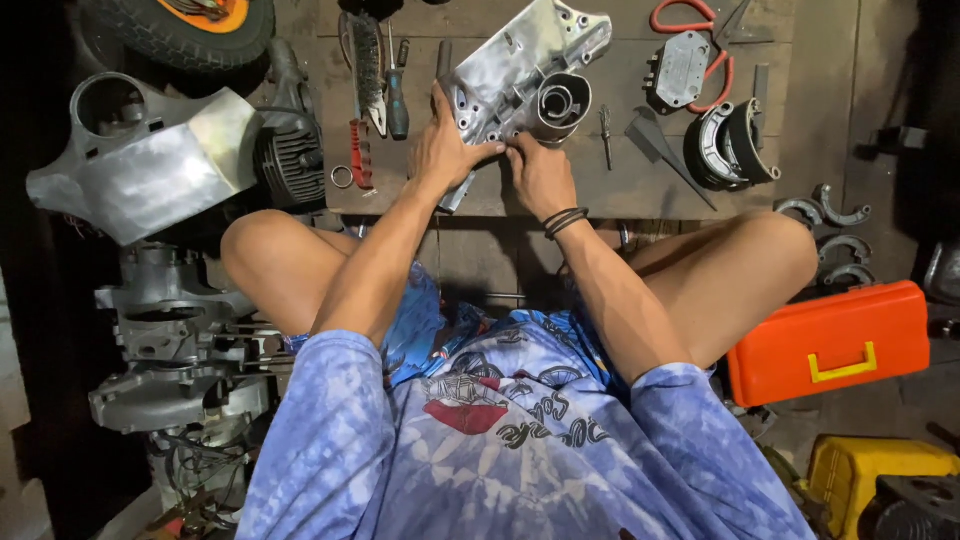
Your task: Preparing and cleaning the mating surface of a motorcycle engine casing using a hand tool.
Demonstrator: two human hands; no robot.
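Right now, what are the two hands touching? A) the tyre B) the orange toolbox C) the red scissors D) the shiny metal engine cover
D: both the left hand and the right hand rest on the shiny metal engine cover on the wooden board; the orange toolbox lies apart, untouched.

Silver cast-metal engine casing (520,70), tilted diagonally on wooden board, round opening facing up

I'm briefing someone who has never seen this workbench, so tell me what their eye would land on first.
First comes the shiny metal engine casing at top centre on the wooden board, with the left hand and right hand both resting on its near edge. Next is the bright orange toolbox with a yellow handle at lower right. At left, a silver headlight housing catches the light.
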